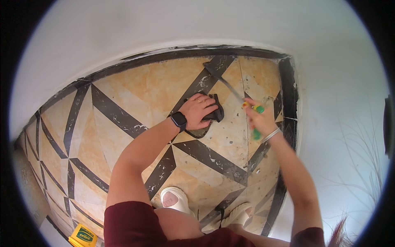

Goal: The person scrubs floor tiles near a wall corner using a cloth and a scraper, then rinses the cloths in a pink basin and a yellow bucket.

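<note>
My left hand (202,111), with a dark smartwatch at the wrist, rests palm down on a bunched black cloth (218,108), its fingers curled over it. From beneath, a flat dark piece (199,133) sticks out towards me; I cannot tell what it is. In my right hand (261,119), blurred, is a hand tool with a long thin metal shaft (233,88). Its dark, flat, pointed head (213,68) lies over the dark tile stripe near the far wall. Green and yellow handle parts (255,134) show around the fist; one tool or two is unclear.
Crumbs of debris are scattered over the patterned tile floor (123,105) on the right. A dark skirting (288,89) with rough white edges runs below the white walls (197,21). My feet in white slippers (176,199) stand close. A yellow package (82,236) is at lower left.
</note>
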`<state>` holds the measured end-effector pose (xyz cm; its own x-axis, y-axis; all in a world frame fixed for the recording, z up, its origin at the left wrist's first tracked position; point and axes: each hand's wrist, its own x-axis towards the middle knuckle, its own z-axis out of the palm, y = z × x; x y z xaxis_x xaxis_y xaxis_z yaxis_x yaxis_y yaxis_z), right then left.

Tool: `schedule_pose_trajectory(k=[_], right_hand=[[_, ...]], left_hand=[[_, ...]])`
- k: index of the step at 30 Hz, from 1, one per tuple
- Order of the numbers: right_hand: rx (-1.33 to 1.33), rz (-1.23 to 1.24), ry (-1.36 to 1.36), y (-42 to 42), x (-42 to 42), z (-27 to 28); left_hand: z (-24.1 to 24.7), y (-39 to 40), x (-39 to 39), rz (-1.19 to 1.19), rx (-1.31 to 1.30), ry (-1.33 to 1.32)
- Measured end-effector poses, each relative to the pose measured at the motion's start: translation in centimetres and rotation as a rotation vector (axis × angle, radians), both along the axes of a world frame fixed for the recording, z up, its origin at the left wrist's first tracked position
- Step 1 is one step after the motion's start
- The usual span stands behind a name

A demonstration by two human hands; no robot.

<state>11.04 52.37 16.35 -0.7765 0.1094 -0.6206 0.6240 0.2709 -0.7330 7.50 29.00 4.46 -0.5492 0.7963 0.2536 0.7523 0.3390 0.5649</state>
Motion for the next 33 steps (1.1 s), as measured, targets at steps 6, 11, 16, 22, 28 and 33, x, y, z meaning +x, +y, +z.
schedule_pose_trajectory(k=[6,11,16,22,28,33], right_hand=[[-1.232,-0.739,-0.242,-9.9,6.3,-2.5],[-1.046,-0.515,-0.313,-16.2,7.1,-2.5],[-0.622,-0.150,-0.326,-13.1,12.8,-2.0],[-0.447,-0.372,-0.319,-3.9,21.3,0.6],[-0.275,-0.561,-0.287,1.2,24.7,3.7],[-0.310,-0.615,-0.278,1.6,25.5,2.8]], left_hand=[[6.3,-1.1,3.7,0.454,0.548,-1.437],[6.2,-4.7,4.6,0.488,0.260,-1.515],[9.0,-8.1,1.9,0.494,-0.327,-0.844],[6.6,-11.7,0.8,0.517,-1.126,0.323],[6.9,-12.5,-2.8,0.433,-1.200,0.349],[3.2,-8.9,-5.3,0.306,-0.949,0.312]])
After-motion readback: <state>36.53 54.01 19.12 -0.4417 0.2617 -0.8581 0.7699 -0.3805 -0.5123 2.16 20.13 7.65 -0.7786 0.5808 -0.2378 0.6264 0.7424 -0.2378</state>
